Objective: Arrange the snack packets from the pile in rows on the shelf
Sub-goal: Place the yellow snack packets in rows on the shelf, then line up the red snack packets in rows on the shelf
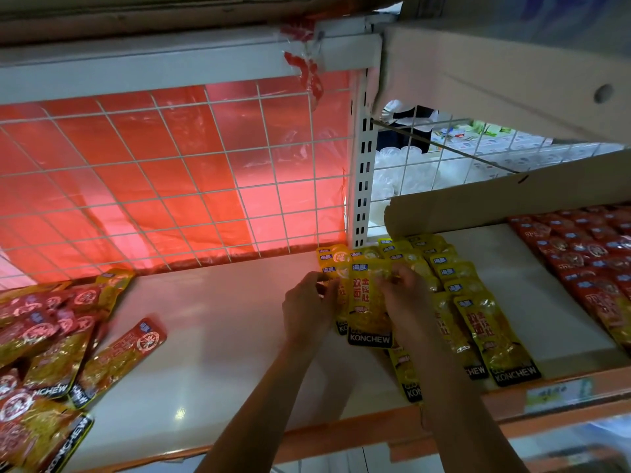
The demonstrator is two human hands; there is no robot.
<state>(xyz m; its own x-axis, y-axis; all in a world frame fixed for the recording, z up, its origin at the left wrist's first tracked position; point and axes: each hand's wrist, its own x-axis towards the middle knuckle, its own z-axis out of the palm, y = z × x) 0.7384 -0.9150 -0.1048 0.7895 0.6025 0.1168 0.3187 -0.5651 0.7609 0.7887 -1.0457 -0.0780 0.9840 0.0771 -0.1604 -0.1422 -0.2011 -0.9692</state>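
Both of my hands are on a stack of yellow KONCHEW snack packets [367, 302] at the middle of the white shelf [218, 322]. My left hand [307, 303] pinches the stack's left edge. My right hand [404, 295] grips its upper right part, fingers curled over the top. Overlapping rows of yellow packets [478, 322] lie just to the right, running from the back toward the front edge. A loose pile of red-and-gold packets [44, 353] lies at the shelf's left end, with one packet [119, 360] lying apart from it.
Rows of red packets [587, 261] fill the shelf's far right. A white wire grid [164, 172] backed by red plastic closes the rear. A slotted upright post [363, 172] stands behind the stack. A cardboard flap [495, 203] lies at the back right. The orange shelf lip [375, 425] runs along the front.
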